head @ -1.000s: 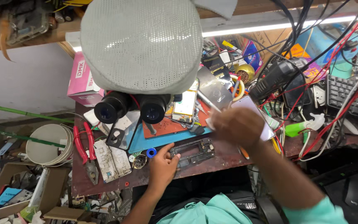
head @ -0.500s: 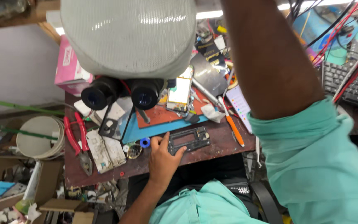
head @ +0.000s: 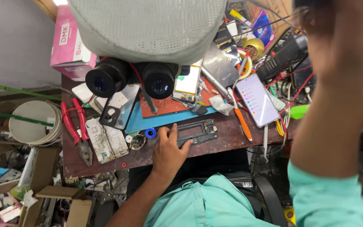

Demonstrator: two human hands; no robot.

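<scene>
I see the left hand (head: 169, 152) resting open, fingers spread, on the dark phone frame (head: 197, 131) (right hand's grip I cannot tell).

- My brown workbench (head: 215, 147) carries a blue mat (head: 164, 122) at twelve o'clock.
- Red pliers (head: 77, 130) lie at nine o'clock.
- A lit phone (head: 257, 100) and orange screwdriver (head: 240, 117) lie at two o'clock.

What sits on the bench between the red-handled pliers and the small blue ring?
In the head view, a pale stripped phone frame lies between the red-handled pliers and the blue ring, with a small round metal part beside the ring.
</scene>
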